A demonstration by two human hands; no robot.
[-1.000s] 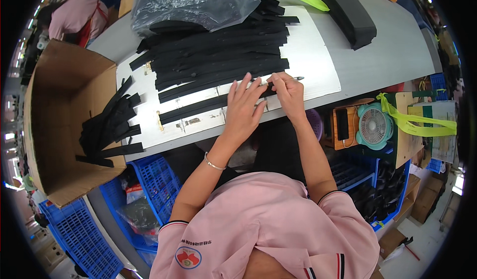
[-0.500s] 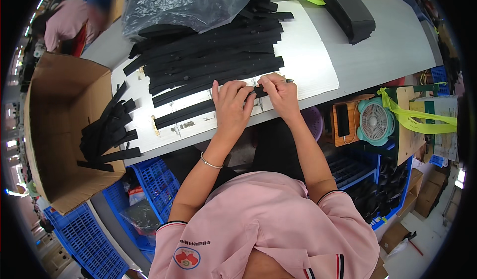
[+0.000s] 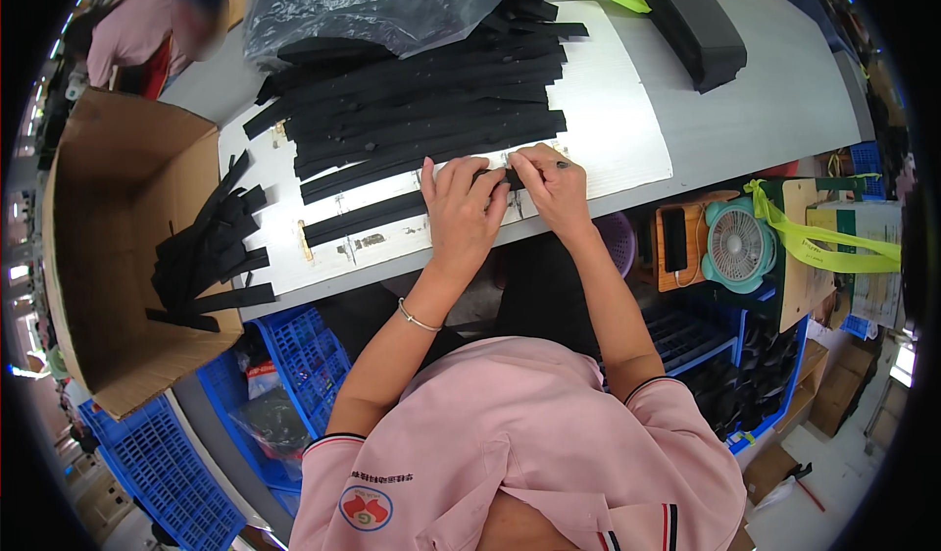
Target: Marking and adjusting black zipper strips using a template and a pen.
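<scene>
In front of me a black strip (image 3: 368, 222) lies across the white board (image 3: 618, 110). My left hand (image 3: 459, 203) rests over the strip's right part, fingers bent and thumb near the index finger, closed on it. Beside it, my right hand (image 3: 555, 190) is closed in a pinch at the strip's right end. A slim, dark pen-like tool (image 3: 562, 165) sticks out of the right hand; the rest of it is hidden by the fingers. Beyond both hands, several black strips (image 3: 421, 110) lie side by side over the board.
An open cardboard box (image 3: 118, 227) stands at the left, with a pile of black strips (image 3: 211, 247) by its edge. A clear plastic bag (image 3: 372, 7) covers the far strips. At the right are a long black padded piece (image 3: 681, 26), a small green fan (image 3: 740, 244) and a phone (image 3: 674, 237).
The pen-like tool in my right hand has turned and shows less. Both hands stay at the strip's right end. The view has shifted slightly.
</scene>
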